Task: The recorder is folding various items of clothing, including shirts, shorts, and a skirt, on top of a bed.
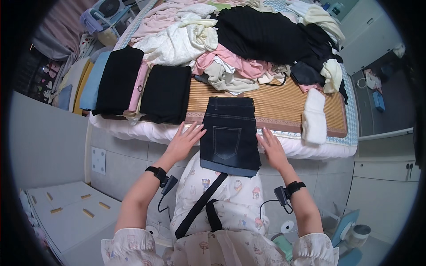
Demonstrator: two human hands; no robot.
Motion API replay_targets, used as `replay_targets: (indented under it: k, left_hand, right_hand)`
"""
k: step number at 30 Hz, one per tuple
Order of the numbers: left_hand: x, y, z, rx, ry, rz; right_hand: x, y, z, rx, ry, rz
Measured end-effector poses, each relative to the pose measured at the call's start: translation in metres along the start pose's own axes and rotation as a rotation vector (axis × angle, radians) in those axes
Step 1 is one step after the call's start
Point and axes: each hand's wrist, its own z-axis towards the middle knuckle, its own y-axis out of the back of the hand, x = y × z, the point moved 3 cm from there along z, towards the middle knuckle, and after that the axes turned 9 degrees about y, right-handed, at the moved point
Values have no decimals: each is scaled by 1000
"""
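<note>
Dark denim shorts (229, 133), folded in half with a back pocket facing up, lie across the near edge of the bed. Their lighter rolled hem hangs over my lap. On the left side of the denim, my left hand (188, 139) rests with fingers spread and its fingertips at the edge. Along the opposite side, my right hand (271, 146) has its fingers apart beside the cloth. Neither hand grips anything. Left of the shorts sits a folded black garment (166, 93).
Stacked folded clothes (119, 79) stand at the bed's left. A heap of loose garments (259, 36) covers the far part. A folded white cloth (314, 116) lies on the bamboo mat (283, 103) at right. A white cabinet (382, 193) is beside the bed.
</note>
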Motion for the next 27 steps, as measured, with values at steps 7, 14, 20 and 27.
replay_targets:
  k: [7, 14, 20, 27]
  left_hand:
    - [-33, -3, 4, -55, 87, -29]
    - [-21, -2, 5, 12, 52, -257]
    - [6, -24, 52, 126, 634, -960]
    - [0, -27, 81, -188, 885, -746]
  right_hand:
    - [28, -8, 6, -183, 30, -33]
    - [20, -4, 11, -23, 98, 131]
    - [-18, -28, 58, -583, -370, 1103]
    - [-34, -31, 93, -629, -504, 539]
